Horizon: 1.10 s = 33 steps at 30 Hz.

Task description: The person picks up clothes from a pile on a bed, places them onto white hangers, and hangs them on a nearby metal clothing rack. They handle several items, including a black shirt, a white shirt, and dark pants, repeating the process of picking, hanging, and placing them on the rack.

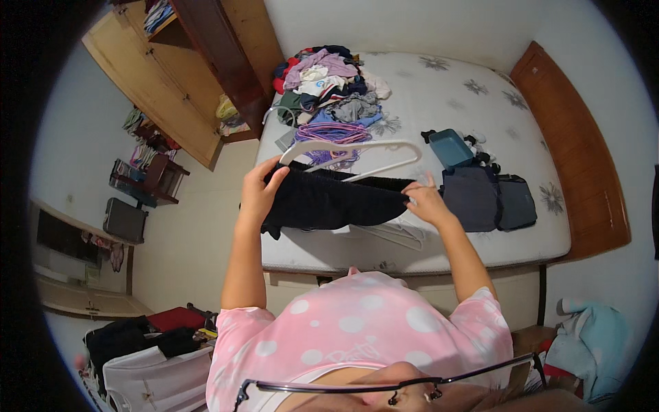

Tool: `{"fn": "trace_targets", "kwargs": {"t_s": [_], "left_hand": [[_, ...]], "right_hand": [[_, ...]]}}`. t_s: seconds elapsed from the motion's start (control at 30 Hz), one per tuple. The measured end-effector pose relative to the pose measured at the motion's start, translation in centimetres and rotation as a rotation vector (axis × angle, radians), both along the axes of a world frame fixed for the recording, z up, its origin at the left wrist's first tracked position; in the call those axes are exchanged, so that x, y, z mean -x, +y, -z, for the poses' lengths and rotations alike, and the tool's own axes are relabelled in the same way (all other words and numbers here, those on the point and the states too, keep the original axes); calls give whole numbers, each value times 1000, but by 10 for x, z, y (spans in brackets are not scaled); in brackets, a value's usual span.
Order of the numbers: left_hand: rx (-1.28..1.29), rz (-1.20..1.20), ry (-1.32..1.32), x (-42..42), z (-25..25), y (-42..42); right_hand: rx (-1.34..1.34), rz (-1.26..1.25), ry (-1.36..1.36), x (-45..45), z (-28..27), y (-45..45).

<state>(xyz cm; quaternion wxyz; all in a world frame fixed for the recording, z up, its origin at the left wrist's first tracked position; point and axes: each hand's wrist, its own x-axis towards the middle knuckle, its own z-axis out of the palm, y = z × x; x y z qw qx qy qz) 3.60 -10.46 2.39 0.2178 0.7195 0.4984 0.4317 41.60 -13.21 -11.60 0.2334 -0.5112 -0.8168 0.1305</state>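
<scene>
My left hand (260, 188) grips one end of a black garment (334, 203) with an elastic-looking waistband. The left end of a white clothes hanger (355, 146) is inside that opening, close to my left thumb. At the waistband's other end, my right hand (426, 202) pinches the fabric and pulls the opening wide. The hanger's right end sticks up out of the garment, and its hook points away to the upper left. Several more white hangers (399, 234) lie on the mattress (494, 123), partly hidden under the garment.
Beyond my hands lie a bundle of purple and pink hangers (332, 135) and a heap of mixed clothes (329, 77). Right of them are a blue-grey plastic bin (450, 148), small black and white cloth items (481, 144) and folded dark garments (471, 198). A wooden headboard (571, 149) bounds the bed.
</scene>
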Motion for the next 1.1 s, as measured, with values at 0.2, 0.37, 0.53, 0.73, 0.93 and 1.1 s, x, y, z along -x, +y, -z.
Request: {"fn": "trace_targets", "kwargs": {"t_s": [0.2,0.37,0.53,0.73,0.93,1.1], "left_hand": [[-42,63,231,3,0,-4],[-38,11,325,5,4,-6],[-25,84,242,11,25,-13],[-52,58,393,14,42,-22],[-127,69,333,9,40,-25],[-143,44,283,16,38,-24]], "right_hand": [[-94,-24,-97,-22,-33,5],[-143,-18,-106,-14,-52,0],[-64,-76,-50,-5,-38,-7],[-128,-76,-93,17,-45,-4],[-299,-328,134,67,-88,-5],[-117,-190,496,83,-83,0]]}}
